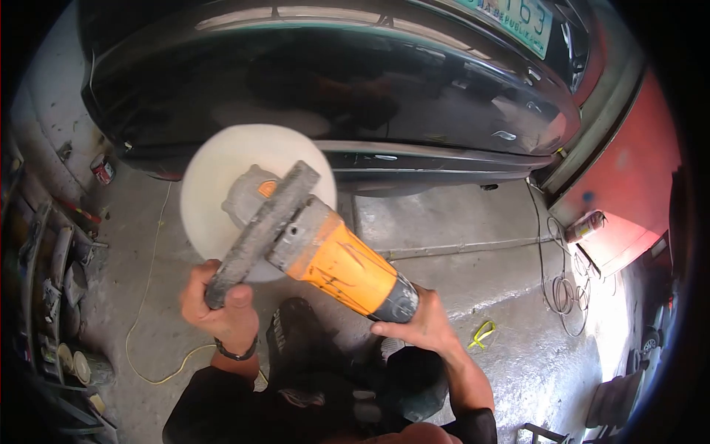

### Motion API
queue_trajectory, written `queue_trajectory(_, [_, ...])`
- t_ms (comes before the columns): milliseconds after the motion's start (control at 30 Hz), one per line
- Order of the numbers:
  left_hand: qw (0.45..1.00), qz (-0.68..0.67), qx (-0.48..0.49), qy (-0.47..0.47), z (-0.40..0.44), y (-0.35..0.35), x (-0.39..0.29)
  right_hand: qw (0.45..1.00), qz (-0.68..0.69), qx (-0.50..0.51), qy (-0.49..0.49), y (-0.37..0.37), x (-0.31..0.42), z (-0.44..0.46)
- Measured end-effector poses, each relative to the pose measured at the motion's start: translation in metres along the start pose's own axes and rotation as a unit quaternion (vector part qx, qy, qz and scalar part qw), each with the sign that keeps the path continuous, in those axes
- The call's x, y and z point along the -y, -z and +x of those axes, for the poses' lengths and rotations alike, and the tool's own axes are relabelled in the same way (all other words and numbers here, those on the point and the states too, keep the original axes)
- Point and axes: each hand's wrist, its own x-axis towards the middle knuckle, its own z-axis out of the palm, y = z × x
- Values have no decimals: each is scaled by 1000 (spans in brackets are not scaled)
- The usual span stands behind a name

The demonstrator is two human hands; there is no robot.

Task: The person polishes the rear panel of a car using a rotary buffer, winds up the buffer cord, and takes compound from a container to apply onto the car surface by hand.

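A yellow-orange car polisher (pixel 346 268) with a dark, scuffed front and rear is held in front of me. My left hand (pixel 222 309), with a dark band at the wrist, is wrapped round the lower end of its grey side handle (pixel 262 231). My right hand (pixel 425 324) grips the black rear end of the body. The round white polishing pad (pixel 211 177) faces the glossy black car bumper (pixel 296 92) and overlaps its lower edge in view. Whether pad and bumper touch, I cannot tell.
A yellow cord (pixel 134 325) runs over the concrete floor (pixel 444 274) at left. Coiled dark cable (pixel 566 292) lies at right beside a red panel (pixel 629 185). A yellow-green strip (pixel 482 334) is on the floor. Cans (pixel 92 368) and parts crowd the left; a small can (pixel 103 170) stands farther back.
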Motion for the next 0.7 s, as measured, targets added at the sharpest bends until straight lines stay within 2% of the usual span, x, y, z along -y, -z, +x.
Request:
queue_trajectory(33, [1000,-6,-11,-25,-4,-8,-3,1000,9,-5,-12,7,-2,-7])
queue_trajectory(133, [997,-34,73,-15,-15,-20,-11,998,8,-32,-45,27,-7,-25])
queue_trajectory(167, [993,-49,90,-50,-16,-26,-15,998,2,-42,-51,33,-12,-31])
queue_trajectory(300, [974,-125,168,-83,-22,-55,-35,994,16,-93,-51,49,-35,-49])
queue_trajectory(433, [956,-125,253,-76,-33,-76,-46,989,6,-133,-67,67,-56,-65])
queue_trajectory(633, [933,-204,285,-87,-57,-130,-65,978,65,-176,-87,95,-87,-88])
queue_trajectory(700, [926,-218,292,-100,-62,-149,-74,972,68,-188,-127,105,-100,-99])
